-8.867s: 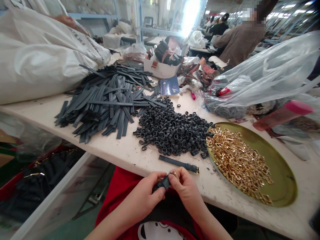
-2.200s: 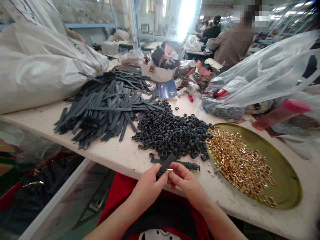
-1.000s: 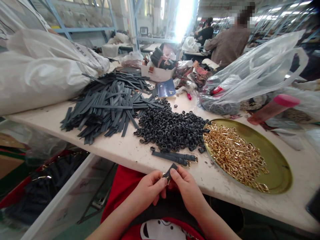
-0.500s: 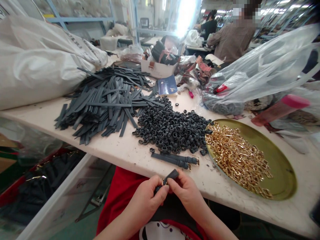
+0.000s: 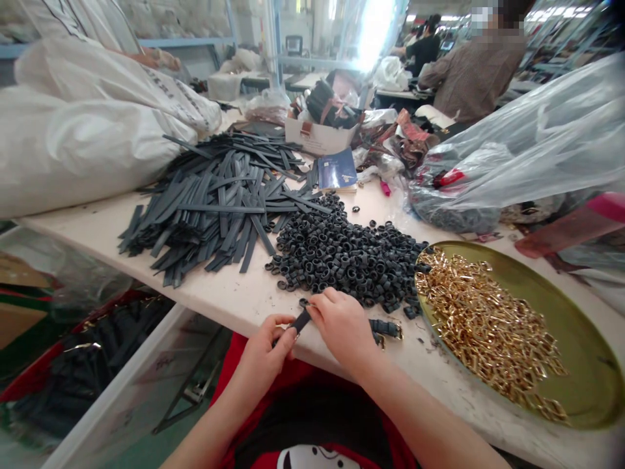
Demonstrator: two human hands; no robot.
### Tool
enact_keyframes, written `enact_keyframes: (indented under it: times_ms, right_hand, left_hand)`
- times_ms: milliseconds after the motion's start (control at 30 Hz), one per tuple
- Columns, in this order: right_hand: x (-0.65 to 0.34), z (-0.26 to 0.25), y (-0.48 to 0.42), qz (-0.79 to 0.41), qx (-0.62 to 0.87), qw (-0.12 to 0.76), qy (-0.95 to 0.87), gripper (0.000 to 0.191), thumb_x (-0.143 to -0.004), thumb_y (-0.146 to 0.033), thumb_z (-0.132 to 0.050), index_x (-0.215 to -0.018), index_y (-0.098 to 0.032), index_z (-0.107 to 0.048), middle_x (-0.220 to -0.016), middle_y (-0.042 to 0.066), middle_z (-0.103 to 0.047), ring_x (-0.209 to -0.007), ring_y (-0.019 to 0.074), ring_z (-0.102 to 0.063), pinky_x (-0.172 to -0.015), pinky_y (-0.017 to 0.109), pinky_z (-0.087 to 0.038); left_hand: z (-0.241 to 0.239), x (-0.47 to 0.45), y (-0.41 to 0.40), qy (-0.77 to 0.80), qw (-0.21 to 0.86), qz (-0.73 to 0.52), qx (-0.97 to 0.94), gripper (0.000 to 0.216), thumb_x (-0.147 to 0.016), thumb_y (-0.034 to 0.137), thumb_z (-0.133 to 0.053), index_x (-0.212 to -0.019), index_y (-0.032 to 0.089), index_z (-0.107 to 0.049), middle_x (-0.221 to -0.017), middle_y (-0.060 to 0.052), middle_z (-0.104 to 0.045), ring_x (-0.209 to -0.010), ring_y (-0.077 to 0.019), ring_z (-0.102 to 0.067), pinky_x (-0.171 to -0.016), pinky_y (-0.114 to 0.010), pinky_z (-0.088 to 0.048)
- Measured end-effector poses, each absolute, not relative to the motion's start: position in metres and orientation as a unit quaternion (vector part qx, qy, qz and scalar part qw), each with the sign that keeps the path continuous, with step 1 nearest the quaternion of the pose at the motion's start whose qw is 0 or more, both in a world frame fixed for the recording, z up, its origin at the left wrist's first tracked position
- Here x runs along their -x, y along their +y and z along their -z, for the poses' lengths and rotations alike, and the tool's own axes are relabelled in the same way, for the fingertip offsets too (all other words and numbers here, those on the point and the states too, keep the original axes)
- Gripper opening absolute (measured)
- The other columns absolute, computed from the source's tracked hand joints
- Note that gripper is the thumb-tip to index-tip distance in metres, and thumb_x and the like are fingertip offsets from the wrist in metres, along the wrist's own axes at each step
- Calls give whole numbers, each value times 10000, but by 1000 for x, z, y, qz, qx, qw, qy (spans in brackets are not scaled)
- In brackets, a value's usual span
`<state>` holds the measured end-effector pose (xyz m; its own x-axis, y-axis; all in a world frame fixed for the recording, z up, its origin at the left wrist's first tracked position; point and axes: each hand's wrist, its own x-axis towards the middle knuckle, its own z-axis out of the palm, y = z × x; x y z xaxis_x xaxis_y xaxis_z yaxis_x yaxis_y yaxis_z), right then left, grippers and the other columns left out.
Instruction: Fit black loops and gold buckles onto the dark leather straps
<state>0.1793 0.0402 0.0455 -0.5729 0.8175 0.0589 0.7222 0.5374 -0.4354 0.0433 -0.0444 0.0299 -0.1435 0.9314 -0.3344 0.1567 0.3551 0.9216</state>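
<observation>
My left hand is closed around the lower part of a short dark strap, which slants up and to the right over the table's front edge. Fingers and thumb of my right hand are pinched together at the strap's upper end. Just beyond those fingertips lies a loose small dark loop. Partly hidden behind my right hand, two straps with gold buckles lie on the table. A large heap of dark loops sits just past my hands.
A pile of flat dark strips covers the left of the table, beside a big white sack. At right, an oval tray holds gold buckles. Behind are a blue booklet and plastic bags. People sit farther back.
Both hands have moved from my lap to the table edge. My right hand has shifted forward to the strap's upper end, now covering part of the buckled straps. The view has shifted slightly.
</observation>
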Motion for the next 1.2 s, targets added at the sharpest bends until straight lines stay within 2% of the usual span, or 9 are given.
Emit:
enact_keyframes:
  times_ms: [133,300,367,533,667,833,967,1067,1200]
  right_hand:
    - [-150,-41,46,-56,428,36,-901,180,-822,-144,-449,-801,-146,-627,-822,101,-602,-820,252,-536,-697,373,-342]
    - [-147,-39,42,-59,433,48,-898,188,-806,-83,-427,-832,-132,-607,-849,109,-601,-827,245,-539,-717,376,-354]
    - [-153,-44,40,-144,443,109,-878,149,-825,-145,-442,-863,-143,-587,-886,96,-593,-833,223,-536,-730,358,-371]
    - [-167,-52,26,-603,432,265,-616,147,-724,-279,-579,-811,-176,-521,-723,-15,-545,-657,120,-503,-629,263,-400]
    - [-175,-56,10,-728,419,312,-444,293,-606,-337,-692,-743,-172,-493,-624,-67,-501,-585,76,-475,-620,234,-382]
    - [-180,-60,0,-785,399,303,-365,368,-543,-357,-757,-684,-160,-479,-602,-68,-535,-561,56,-473,-620,216,-371]
    - [-183,-59,-4,-744,406,321,-422,376,-542,-388,-760,-689,-161,-498,-586,-66,-541,-558,66,-471,-592,215,-358]
    - [-187,-56,-6,-700,414,329,-480,347,-619,-446,-699,-714,-157,-533,-568,-54,-541,-568,80,-480,-599,228,-365]
    - [-192,-54,-7,-699,431,332,-465,382,-617,-471,-691,-798,-163,-555,-584,-51,-556,-548,86,-497,-595,237,-383]
  left_hand:
    - [-26,-32,-46,681,476,-403,-385,456,-823,429,-440,-1168,131,-420,-533,54,-483,-385,-78,-352,-399,-187,-278]
    - [-26,-31,-50,683,482,-426,-346,386,-765,440,-487,-983,122,-514,-513,46,-486,-375,-75,-361,-385,-181,-281]
    - [-30,-33,-51,675,482,-451,-330,371,-744,458,-504,-923,133,-506,-497,52,-486,-360,-69,-355,-377,-171,-276]
    - [-44,-42,-58,646,478,-501,-320,342,-741,482,-511,-850,160,-468,-468,71,-467,-340,-55,-325,-349,-150,-233]
    - [-46,-51,-67,644,468,-495,-347,297,-772,459,-490,-830,168,-474,-474,69,-466,-352,-59,-316,-355,-161,-232]
    - [-48,-58,-75,663,393,-466,-434,211,-825,368,-468,-778,171,-527,-553,46,-478,-504,-89,-423,-504,-187,-341]
    - [-50,-60,-77,676,370,-443,-457,207,-823,349,-469,-741,170,-533,-581,38,-486,-553,-100,-438,-539,-195,-347]
    - [-48,-62,-74,660,436,-443,-422,219,-798,371,-467,-719,168,-488,-502,58,-446,-453,-82,-386,-462,-184,-313]
    - [-45,-65,-69,622,528,-443,-371,257,-761,428,-462,-726,175,-437,-416,84,-397,-349,-63,-279,-368,-173,-219]
